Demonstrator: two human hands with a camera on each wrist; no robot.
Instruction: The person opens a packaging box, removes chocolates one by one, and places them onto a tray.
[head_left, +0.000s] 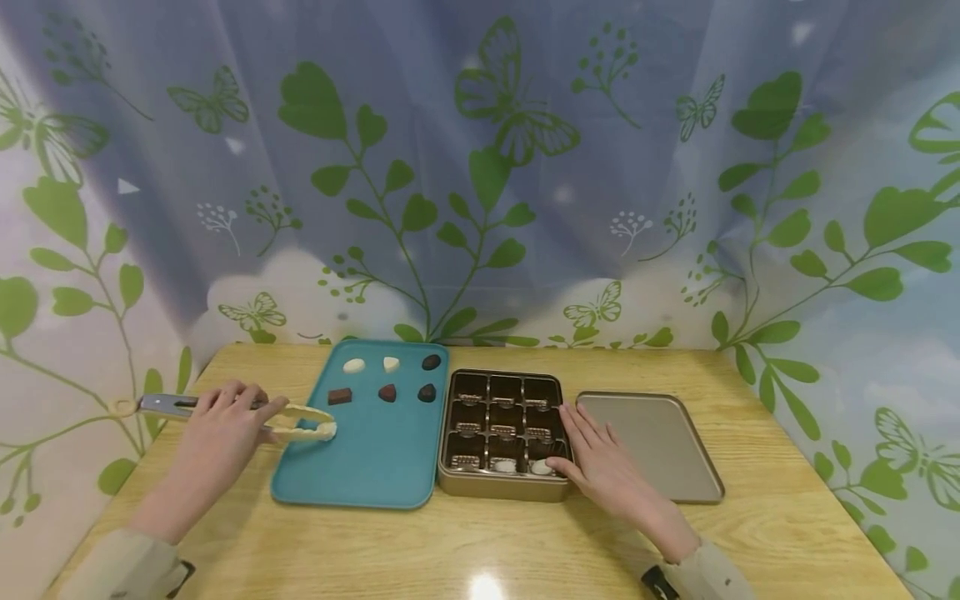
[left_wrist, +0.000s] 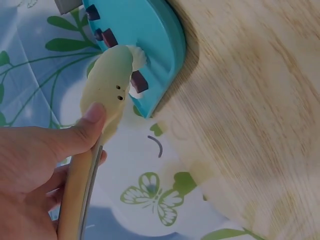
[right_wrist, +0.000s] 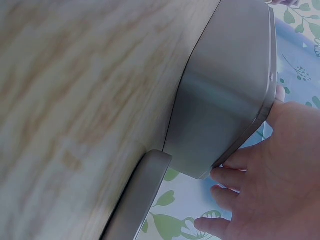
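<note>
My left hand (head_left: 228, 429) grips a pair of tongs (left_wrist: 105, 80) with a grey handle and cream-coloured tips. A white ridged piece, seemingly a chocolate (left_wrist: 139, 58), sits between the tips, over the left part of the blue tray (head_left: 367, 479). My right hand (head_left: 611, 471) rests on the right rim of a bronze-coloured tin (head_left: 502, 487), its fingers extended along the edge and its thumb over the near right corner. Inside, the tin is divided into a dark grid of compartments. White chocolates lie in the front middle compartment (head_left: 505, 466) and the front right one, beside the thumb.
Several chocolates stand in two rows at the tray's far end, among them a dark brown one (head_left: 431, 362) and a reddish-brown bar (head_left: 340, 396). Right of the tin lies a flat lid (head_left: 652, 442). A patterned curtain (head_left: 480, 208) hangs behind the wooden table (head_left: 360, 550).
</note>
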